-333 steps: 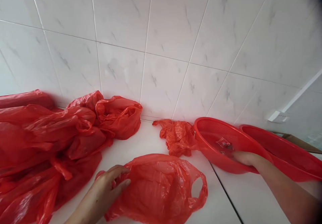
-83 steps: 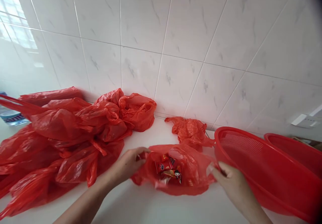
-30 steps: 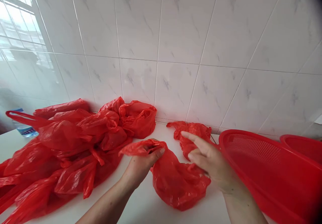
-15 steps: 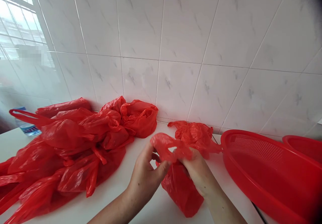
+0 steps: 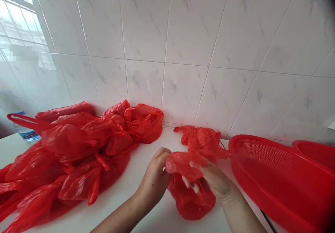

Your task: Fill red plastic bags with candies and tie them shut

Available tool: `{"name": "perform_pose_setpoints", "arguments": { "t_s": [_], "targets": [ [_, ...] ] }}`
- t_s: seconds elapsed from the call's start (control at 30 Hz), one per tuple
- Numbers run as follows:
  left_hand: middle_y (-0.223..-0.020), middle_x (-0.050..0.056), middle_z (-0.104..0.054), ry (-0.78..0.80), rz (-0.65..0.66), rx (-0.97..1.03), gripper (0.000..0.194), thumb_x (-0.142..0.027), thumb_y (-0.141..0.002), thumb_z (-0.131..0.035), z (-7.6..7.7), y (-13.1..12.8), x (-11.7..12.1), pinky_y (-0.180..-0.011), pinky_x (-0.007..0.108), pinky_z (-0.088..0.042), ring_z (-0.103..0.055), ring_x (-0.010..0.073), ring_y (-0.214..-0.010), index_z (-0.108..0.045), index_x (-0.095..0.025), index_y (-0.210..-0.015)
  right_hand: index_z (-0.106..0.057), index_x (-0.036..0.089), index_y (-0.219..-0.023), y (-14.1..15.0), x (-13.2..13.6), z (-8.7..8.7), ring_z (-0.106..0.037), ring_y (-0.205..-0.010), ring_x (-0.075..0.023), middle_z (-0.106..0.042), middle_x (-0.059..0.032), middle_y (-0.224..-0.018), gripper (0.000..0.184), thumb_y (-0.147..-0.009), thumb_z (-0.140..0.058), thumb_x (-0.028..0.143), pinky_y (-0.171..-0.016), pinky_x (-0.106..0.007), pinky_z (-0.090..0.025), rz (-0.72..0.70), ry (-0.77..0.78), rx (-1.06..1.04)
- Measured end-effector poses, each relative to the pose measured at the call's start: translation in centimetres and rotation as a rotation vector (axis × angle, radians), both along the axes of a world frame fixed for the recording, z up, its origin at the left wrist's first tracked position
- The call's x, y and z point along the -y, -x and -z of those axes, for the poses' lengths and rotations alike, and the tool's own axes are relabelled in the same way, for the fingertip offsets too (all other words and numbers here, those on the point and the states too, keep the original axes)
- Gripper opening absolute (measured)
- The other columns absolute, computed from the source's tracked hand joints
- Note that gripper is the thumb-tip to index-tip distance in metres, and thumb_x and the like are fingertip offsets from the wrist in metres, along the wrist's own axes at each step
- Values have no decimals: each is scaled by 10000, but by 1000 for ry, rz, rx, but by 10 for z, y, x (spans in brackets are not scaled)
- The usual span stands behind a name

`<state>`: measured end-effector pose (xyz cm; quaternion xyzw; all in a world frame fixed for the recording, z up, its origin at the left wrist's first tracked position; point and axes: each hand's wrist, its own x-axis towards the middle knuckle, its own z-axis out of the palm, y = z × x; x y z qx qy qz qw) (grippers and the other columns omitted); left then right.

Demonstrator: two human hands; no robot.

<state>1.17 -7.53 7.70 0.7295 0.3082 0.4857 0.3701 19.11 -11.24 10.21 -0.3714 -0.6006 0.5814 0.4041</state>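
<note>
A thin red plastic bag (image 5: 195,201) hangs bunched between my two hands, just above the white table (image 5: 125,198). My left hand (image 5: 157,175) pinches its upper left edge, fingers curled round the film. On the other side, my right hand (image 5: 214,179) grips the upper part, with some fingertips showing under and through the plastic. Behind the hands, near the wall, sits another crumpled red plastic bag (image 5: 201,137).
A large heap of red plastic bags (image 5: 70,156) covers the left of the table. Behind it stands a water bottle (image 5: 27,133). To the right are a red perforated basket (image 5: 251,177) and a second red basket (image 5: 311,149). A tiled wall (image 5: 188,44) rises at the back.
My left hand has turned, its thumb now behind the film. The right hand has shifted slightly right and down, fingers spreading under the plastic. The bag's lower part has risen a little and rounded out.
</note>
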Motion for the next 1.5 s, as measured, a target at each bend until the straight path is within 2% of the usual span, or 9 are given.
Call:
{"name": "perform_pose_setpoints", "arguments": {
  "t_s": [0.13,0.23,0.4,0.57,0.77,0.97,1.1,1.23,1.5],
  "targets": [
    [-946,55,-620,221,277,133,152,-269,-886,-509,-5,0,1,-799,279,-453,-567,187,-921,-562,-179,-775,-672,148,-869,-7,2,-2,-411,-472,-68,-487,31,-576,276,-896,-451,309,-501,-215,-356,-139,-12,8],
    [-762,11,-576,365,428,201,246,-320,-853,-579,-2,0,1,-652,220,-426,-529,132,-725,-491,-168,-680,-683,147,-878,-2,4,-6,-378,-477,-63,-437,51,-540,212,-870,-502,257,-508,-210,-339,-149,-43,112],
    [-576,-71,-423,535,420,284,344,-469,-792,-629,16,-5,-6,-455,191,-278,-336,68,-477,-415,-205,-742,-610,165,-654,7,13,-20,-365,-520,-80,-407,36,-577,271,-870,-491,278,-491,-223,-289,-4,-73,344],
    [-593,-65,-448,541,339,263,365,-511,-812,-602,16,-4,-10,-467,187,-278,-363,65,-481,-419,-200,-760,-694,231,-817,1,20,-31,-458,-706,-139,-501,-1,-773,161,-811,-533,233,-645,-251,-380,18,-220,488],
    [-661,-52,-443,417,232,164,287,-426,-887,-523,6,2,-6,-557,198,-310,-381,81,-590,-439,-178,-770,-689,257,-873,3,13,-21,-484,-690,-121,-546,14,-816,203,-857,-487,269,-651,-250,-392,129,-153,484],
    [-653,-56,-382,367,200,91,242,-373,-893,-493,0,0,2,-544,208,-273,-321,91,-589,-427,-182,-759,-568,284,-1045,11,4,-9,-541,-719,-133,-587,33,-809,288,-784,-497,184,-616,-240,-407,453,-163,569],
    [-669,-49,-414,303,162,5,176,-286,-873,-495,-3,-2,8,-553,211,-287,-345,99,-608,-446,-183,-739,-637,235,-844,10,-3,-3,-552,-728,-135,-625,20,-812,239,-728,-464,119,-623,-245,-396,546,-311,649],
    [-711,-42,-502,189,73,-136,111,-187,-847,-473,-4,-2,10,-612,221,-335,-418,113,-659,-471,-193,-737,-647,228,-754,12,-4,1,-503,-595,-134,-574,26,-627,217,-768,-441,162,-527,-251,-342,549,-262,672],
    [-733,-26,-563,-49,-9,-328,115,-138,-820,-449,-2,1,6,-665,253,-394,-499,137,-678,-484,-208,-736,-671,227,-1053,1,-3,-6,-568,-827,-150,-655,-12,-895,261,-857,-502,266,-792,-299,-442,338,-84,236]
  ]
}}
